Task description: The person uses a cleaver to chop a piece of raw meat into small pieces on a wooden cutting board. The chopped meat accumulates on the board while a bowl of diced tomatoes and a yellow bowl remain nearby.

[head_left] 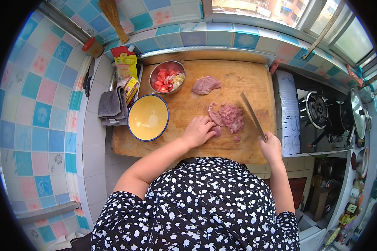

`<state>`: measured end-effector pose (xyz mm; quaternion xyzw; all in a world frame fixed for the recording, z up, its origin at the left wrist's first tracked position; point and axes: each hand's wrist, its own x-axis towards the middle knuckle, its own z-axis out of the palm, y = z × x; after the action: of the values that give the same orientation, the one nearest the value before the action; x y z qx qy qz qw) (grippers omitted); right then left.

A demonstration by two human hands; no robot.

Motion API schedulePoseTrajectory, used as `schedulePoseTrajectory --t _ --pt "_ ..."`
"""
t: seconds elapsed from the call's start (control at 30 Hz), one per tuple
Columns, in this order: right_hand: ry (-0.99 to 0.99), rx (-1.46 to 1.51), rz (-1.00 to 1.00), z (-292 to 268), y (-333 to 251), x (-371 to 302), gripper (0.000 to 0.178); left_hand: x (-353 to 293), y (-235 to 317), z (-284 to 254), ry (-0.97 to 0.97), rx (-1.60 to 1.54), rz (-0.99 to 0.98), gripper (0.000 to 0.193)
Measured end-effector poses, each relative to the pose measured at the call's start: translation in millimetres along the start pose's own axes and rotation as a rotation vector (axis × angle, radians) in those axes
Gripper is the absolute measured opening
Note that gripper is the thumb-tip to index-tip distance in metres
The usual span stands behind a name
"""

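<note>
My right hand (271, 146) is closed round the handle of a kitchen knife (252, 113), whose blade points up and to the left, apart from the meat. Beside the blade lies a heap of diced raw meat (231, 116) on a wooden cutting board (180, 108). My left hand (199, 131) rests with curled fingers on a strip of raw meat (215, 120) at the left of the heap. Farther back on the board is a larger uncut piece of raw meat (206, 85). What lies under my left fingertips is partly hidden.
A metal bowl (178, 65) of chopped tomato and white pieces stands at the board's back left. Nearer is a yellow bowl (148, 117) with a blue rim. A grey towel (113, 104) and food packets (125, 67) lie left of the board. At right is a gas stove (316, 109).
</note>
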<state>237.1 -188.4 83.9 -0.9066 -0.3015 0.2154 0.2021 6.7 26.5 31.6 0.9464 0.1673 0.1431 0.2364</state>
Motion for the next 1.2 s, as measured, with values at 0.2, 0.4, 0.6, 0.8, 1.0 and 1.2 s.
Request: schedulePoseTrajectory --t 0.2,0.4,0.6,0.8,1.0,1.2 --pt "-0.002 0.004 0.004 2 2 1 0.03 -1 11 4 0.084 -0.059 0.176 0.02" --pt "-0.017 0.026 0.007 0 -1 -1 0.03 3 0 4 -0.094 -0.91 -0.366 0.013" --pt "-0.022 0.012 0.018 -3 -3 -3 0.03 27 -26 -19 -0.309 -0.754 -0.286 0.017" --pt "-0.053 -0.033 0.038 -4 -4 -1 0.029 67 -18 -40 -0.437 -0.214 -0.096 0.024" --pt "-0.05 0.011 0.057 -2 -2 -1 0.029 60 -23 -27 -0.027 0.046 0.036 0.034" --pt "-0.059 -0.024 0.062 -6 -5 0 0.028 42 -27 -26 -0.114 0.0 0.287 0.037"
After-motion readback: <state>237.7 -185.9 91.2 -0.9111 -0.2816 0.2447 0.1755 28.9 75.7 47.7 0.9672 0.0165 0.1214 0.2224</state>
